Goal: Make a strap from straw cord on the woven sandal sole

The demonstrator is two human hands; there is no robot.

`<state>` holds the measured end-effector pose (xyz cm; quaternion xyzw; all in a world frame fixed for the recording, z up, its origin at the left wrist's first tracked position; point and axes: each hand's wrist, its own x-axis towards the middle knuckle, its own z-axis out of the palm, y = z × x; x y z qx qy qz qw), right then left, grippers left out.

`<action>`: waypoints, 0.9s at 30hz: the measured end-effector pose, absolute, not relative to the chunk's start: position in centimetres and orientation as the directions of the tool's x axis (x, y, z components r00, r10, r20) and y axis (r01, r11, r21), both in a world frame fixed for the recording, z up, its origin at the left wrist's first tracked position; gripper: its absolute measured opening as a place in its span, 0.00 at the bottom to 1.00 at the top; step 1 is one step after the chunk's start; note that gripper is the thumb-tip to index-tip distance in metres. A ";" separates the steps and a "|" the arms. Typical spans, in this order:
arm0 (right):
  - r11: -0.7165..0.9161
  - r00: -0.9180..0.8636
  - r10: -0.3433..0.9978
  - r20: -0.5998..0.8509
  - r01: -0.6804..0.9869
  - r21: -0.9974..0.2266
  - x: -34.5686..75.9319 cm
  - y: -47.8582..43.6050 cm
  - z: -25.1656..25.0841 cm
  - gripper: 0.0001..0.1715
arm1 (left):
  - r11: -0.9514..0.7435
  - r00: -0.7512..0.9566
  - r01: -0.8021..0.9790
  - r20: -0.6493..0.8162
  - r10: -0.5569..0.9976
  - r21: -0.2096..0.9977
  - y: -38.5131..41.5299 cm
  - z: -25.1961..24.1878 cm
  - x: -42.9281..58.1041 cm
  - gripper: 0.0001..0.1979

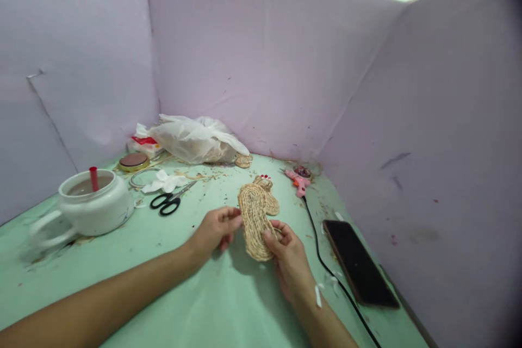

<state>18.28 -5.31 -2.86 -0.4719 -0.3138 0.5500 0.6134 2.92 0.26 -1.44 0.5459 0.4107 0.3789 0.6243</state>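
A woven straw sole (256, 220), shaped like a small slipper bottom, is held tilted up above the green table. My right hand (289, 255) grips its lower right edge, thumb on the front face and fingers behind. At its left edge, the closed fingertips of my left hand (218, 231) pinch the rim. Just behind the sole lies a second woven straw piece (272, 204), partly hidden, with a straw bow and red beads (265, 178) at its top.
Black-handled scissors (169, 202) and a white mug-like pot (98, 204) stand left. A pink glue gun (299, 180) trails a black cord (320, 253) beside a phone (361, 263). A plastic bag (196, 138) lies against the back wall, with straw scraps scattered around.
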 end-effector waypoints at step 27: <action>-0.126 0.339 0.931 -0.135 -0.049 -0.991 20.7 -2.2 -4.5 0.16 | -0.298 -0.105 0.355 0.355 0.929 0.886 3.6 0.2 -1.9 0.10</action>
